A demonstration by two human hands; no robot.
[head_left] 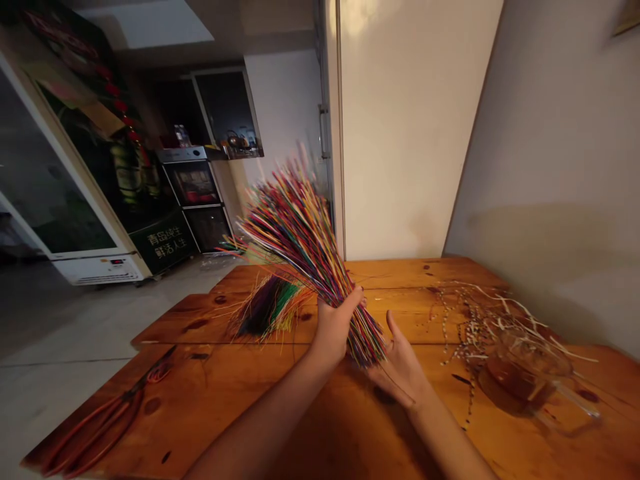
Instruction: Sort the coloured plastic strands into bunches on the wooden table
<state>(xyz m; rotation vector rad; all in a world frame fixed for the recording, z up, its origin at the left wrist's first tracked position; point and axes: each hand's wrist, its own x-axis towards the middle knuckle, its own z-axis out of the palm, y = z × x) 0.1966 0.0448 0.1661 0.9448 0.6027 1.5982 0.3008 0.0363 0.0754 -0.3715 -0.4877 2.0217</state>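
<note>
Multicoloured strands fan upward in a bundle over the middle of the wooden table. Red-handled scissors lie near left; right of them, farther off, rests a loose tuft. The left hand grips the bundle low down; a slack grip could let strands slip or splay. The right hand is spread beside the lower end. At right, a glass jug holds amber liquid, which an outward elbow swing could spill.

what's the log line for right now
left hand: grips bundle | right hand: open, near bundle's lower end | scissors: on table
</note>
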